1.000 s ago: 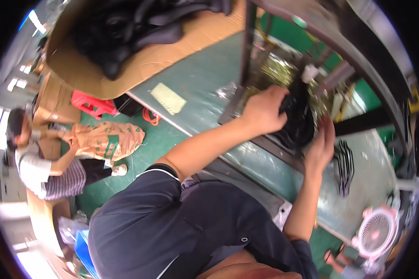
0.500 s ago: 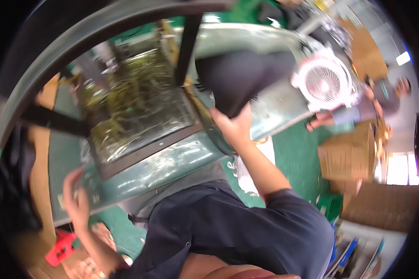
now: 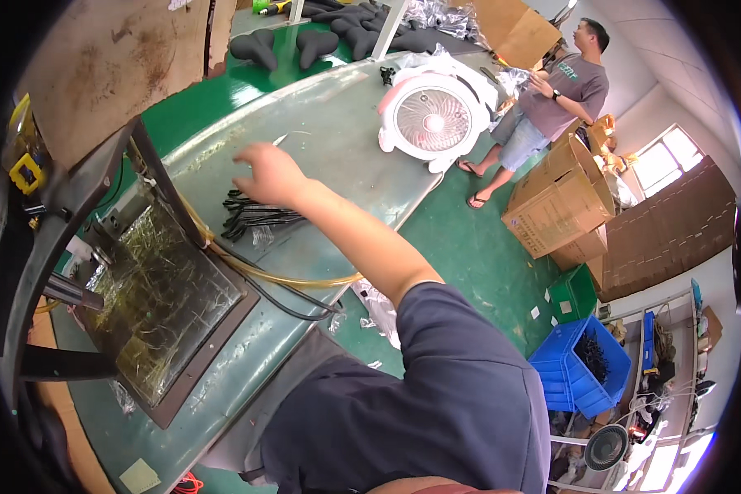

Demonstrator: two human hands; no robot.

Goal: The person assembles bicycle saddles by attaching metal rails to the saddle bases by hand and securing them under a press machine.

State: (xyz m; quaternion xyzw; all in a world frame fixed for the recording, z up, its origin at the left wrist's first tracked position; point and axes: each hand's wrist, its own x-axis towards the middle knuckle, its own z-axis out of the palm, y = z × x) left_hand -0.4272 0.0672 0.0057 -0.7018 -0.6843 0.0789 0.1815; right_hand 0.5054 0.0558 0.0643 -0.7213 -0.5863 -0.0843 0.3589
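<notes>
My right hand point(image 3: 272, 174) reaches over the green-topped table point(image 3: 337, 107), its fingers bent and apart with nothing visible in them. Just below it lies a bundle of thin black strips point(image 3: 251, 216), partly covered by the hand, with a scrap of clear plastic beside it. A thin, pale pointed piece point(image 3: 281, 139) shows right behind my fingers; I cannot make out its kind. My left hand is out of the picture. To the left stands a dark-framed machine with a film-covered plate point(image 3: 169, 288). Several black bicycle saddles point(image 3: 314, 48) lie beyond the table.
A white round fan point(image 3: 433, 119) stands at the table's far right end. A yellow hose point(image 3: 284, 280) and black cable loop across the near edge. A co-worker point(image 3: 556, 99) stands beyond, near cardboard boxes point(image 3: 552, 202). A blue crate point(image 3: 564, 370) sits at the right.
My right hand has let go of a black bicycle saddle and now hovers by the black strips. My left hand has left the picture. The view has swung right.
</notes>
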